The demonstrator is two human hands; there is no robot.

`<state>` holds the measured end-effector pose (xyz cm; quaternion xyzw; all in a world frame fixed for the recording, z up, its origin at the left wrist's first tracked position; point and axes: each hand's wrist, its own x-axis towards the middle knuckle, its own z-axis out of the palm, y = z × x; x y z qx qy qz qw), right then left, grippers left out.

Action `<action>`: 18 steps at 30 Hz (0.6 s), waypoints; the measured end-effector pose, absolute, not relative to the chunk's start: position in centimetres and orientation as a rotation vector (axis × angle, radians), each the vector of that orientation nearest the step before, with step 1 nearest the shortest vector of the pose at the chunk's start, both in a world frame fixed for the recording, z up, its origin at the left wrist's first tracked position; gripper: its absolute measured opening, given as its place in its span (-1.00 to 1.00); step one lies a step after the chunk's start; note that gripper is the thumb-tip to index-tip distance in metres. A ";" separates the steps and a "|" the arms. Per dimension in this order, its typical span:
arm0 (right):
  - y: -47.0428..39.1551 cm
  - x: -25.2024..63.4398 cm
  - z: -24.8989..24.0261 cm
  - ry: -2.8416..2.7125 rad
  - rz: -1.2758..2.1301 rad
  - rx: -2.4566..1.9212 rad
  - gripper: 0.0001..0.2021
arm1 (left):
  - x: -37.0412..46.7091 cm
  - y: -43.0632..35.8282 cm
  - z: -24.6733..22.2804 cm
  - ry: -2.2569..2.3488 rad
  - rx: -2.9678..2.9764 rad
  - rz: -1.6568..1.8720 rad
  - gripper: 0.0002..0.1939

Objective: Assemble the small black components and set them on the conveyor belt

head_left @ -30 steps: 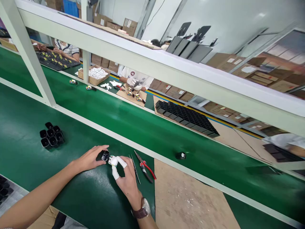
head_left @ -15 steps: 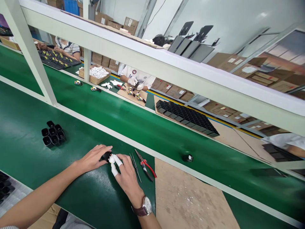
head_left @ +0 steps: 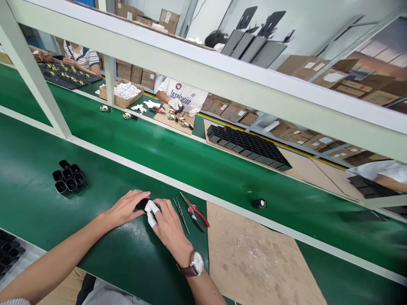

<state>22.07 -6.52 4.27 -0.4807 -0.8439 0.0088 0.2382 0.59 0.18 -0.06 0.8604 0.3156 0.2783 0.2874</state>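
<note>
My left hand [head_left: 127, 206] is closed round a small black plastic housing [head_left: 142, 204], held on its side just above the green bench. White finger cots cover the thumb and forefinger of my right hand [head_left: 168, 222]. Those fingertips press together at the housing's right end. A speck of yellow shows there, but what they pinch is mostly hidden. To the right of my right hand lie metal tweezers [head_left: 181, 216] and red-and-black long-nose pliers [head_left: 193, 211].
Several black square cups [head_left: 68, 180] stand at left. A cardboard sheet [head_left: 254, 254] covers the bench at right. Beyond the white rail, a green belt [head_left: 178, 156] carries a black housing [head_left: 259, 203] and small yellow assemblies [head_left: 129, 116]. Co-workers sit opposite, beside a black cup block [head_left: 248, 146].
My right fingertips have come closer against the housing's end, covering more of it. The black housing on the belt has moved right. My view has tilted slightly. A co-worker's gloved hands have shifted.
</note>
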 end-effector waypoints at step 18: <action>-6.6 21.3 3.6 -2.295 0.039 -1.394 -0.75 | 0.7 0.3 0.3 0.883 2.014 0.459 -0.24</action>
